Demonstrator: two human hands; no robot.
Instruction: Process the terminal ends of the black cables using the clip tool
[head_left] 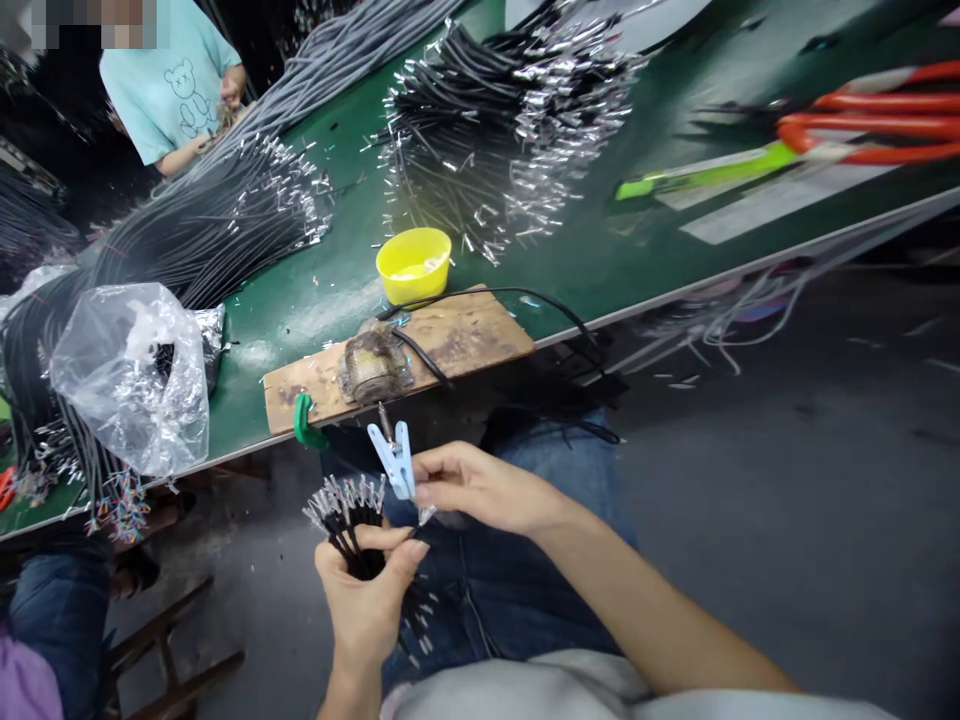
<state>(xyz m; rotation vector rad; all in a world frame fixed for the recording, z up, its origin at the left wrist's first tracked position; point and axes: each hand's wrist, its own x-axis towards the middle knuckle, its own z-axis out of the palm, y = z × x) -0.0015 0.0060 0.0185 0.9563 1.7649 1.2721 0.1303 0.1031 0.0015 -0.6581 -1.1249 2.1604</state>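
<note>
My left hand (367, 590) holds a bundle of black cables (360, 550) with silvery stripped ends pointing up, and pinches one cable between thumb and forefinger. Close above it, my right hand (472, 485) has its thumb and forefinger at the lower end of a light blue clip (395, 462) and near the tip of the pinched cable; whether it grips either is unclear. The clip sits on a metal shaft below a small motor (373, 362), which is fixed to a wooden board (480, 335) at the table edge. A green clamp (304, 420) is beside it.
A yellow bowl (414, 268) stands behind the board on the green table (300, 300). Piles of cables (480, 130) lie beyond. Left is a plastic bag (135, 370); orange-handled scissors (862, 130) lie right. A person (169, 90) works across the table; another sits at left.
</note>
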